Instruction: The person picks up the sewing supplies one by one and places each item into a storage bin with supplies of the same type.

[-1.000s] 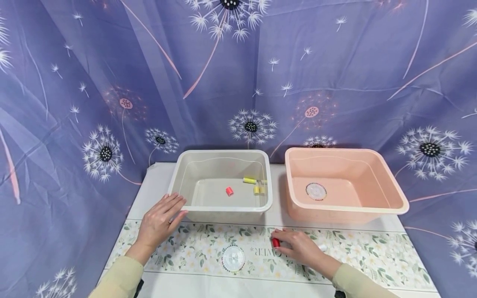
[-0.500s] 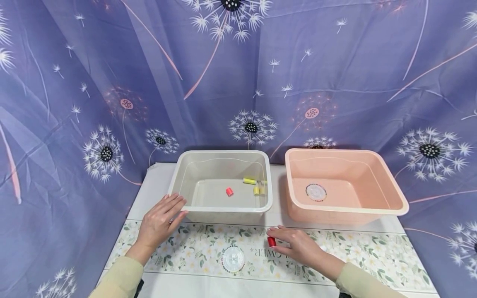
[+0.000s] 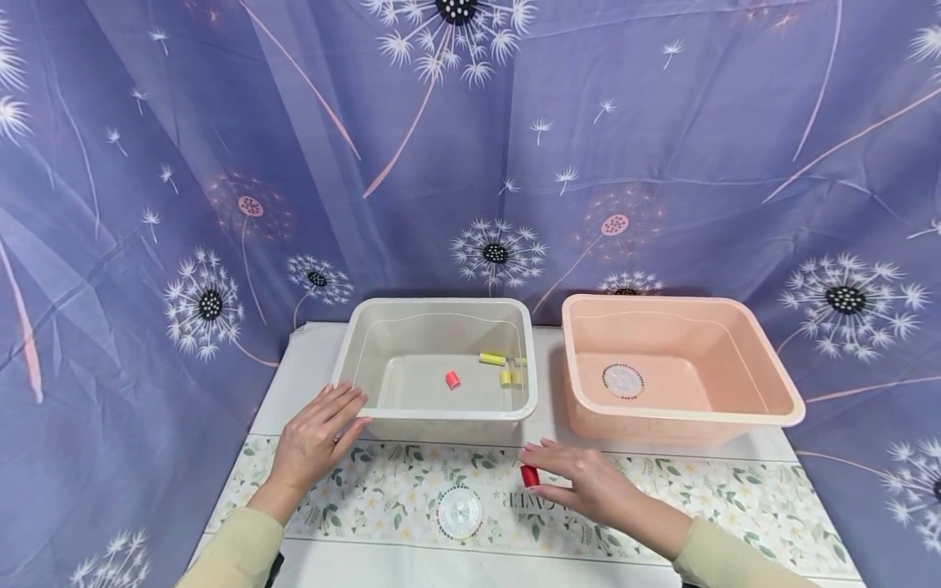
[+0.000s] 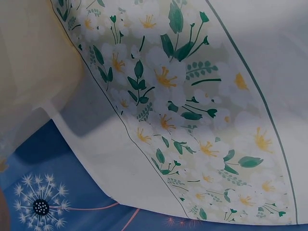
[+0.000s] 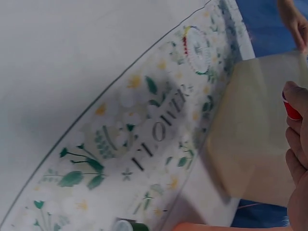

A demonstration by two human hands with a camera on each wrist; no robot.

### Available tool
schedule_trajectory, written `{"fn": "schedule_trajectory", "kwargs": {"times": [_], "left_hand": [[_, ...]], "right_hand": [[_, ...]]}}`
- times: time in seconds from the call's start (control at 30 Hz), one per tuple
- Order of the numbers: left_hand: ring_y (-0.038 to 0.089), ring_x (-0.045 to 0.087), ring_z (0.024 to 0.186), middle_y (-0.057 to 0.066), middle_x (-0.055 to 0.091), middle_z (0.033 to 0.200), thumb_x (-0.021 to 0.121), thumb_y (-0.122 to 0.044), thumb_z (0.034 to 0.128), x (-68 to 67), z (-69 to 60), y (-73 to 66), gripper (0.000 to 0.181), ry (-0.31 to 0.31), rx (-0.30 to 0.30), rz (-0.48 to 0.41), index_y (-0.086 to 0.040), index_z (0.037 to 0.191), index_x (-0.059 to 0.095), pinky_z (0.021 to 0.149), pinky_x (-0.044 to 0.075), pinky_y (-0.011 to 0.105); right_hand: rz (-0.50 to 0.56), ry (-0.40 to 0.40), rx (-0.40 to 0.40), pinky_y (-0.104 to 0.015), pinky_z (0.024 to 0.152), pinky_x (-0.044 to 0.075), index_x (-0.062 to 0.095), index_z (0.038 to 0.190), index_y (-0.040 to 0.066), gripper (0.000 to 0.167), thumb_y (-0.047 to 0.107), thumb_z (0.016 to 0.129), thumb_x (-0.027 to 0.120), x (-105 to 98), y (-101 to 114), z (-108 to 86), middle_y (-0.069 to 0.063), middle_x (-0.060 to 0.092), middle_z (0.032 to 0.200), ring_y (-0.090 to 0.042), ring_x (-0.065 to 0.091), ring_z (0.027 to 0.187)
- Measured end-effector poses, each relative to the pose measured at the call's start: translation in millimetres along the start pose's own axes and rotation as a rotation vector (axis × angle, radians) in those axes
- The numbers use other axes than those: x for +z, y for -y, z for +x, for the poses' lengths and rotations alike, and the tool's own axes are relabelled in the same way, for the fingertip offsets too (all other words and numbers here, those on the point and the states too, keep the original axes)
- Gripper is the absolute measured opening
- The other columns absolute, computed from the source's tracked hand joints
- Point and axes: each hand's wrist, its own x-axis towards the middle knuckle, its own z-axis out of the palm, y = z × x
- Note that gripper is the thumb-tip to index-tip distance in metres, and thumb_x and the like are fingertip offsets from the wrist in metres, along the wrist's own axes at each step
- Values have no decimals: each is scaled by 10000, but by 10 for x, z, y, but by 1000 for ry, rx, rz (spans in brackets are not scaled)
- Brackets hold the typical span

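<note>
Right hand (image 3: 591, 482) pinches a red spool (image 3: 529, 476) over the floral cloth (image 3: 397, 494). Left hand (image 3: 312, 433), fingers extended, appears to touch the grey tub (image 3: 448, 414), near-left corner.

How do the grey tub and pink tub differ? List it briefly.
Colour: the grey tub is pale grey, the pink tub peachy.
Contents: the grey tub holds a coral spool and yellow spools; the pink tub, a bead-ringed disc.
Contact: the left hand touches the grey tub's rim; no hand touches the pink tub.
Both are open-topped with rounded corners.
</note>
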Motion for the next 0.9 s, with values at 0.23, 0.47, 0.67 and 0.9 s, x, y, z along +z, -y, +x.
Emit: {"fn": "schedule_trajectory", "kwargs": {"times": [0.23,0.47,0.67,0.9], "left_hand": [[389,764,1082,175,796,1148,455,-531,1136,1,4,-2,630,-2,1,-1,-10,1166,807,1312,308,274],[379,762,1095,169,796,1155,445,-541,1135,6,-9,2,644,8,-4,10,-11,1167,808,1270,411,345],[379,758,1107,165,795,1165,448,-544,1134,10,-18,5,637,13,-10,8,-18,1180,805,1237,462,389],[385,760,1098,170,795,1160,449,-538,1135,6,-8,1,635,4,-5,0,-15,1174,806,1284,384,325]], "right_hand": [[18,-70,-114,-350,1053,606,778,1277,69,402,332,974,807,-160,49,150,-49,781,1271,-268,767,1140],[19,-102,-178,-369,1061,600,766,1285,44,420,314,967,811,-296,67,315,-92,775,1275,-289,770,1130],[-2,-102,-161,-431,1023,619,774,1273,53,421,367,993,772,-410,72,457,-98,770,1281,-329,762,1140],[-36,-104,-169,-487,980,638,769,1284,49,399,321,992,778,-573,41,652,-120,767,1277,-361,760,1131]]}}
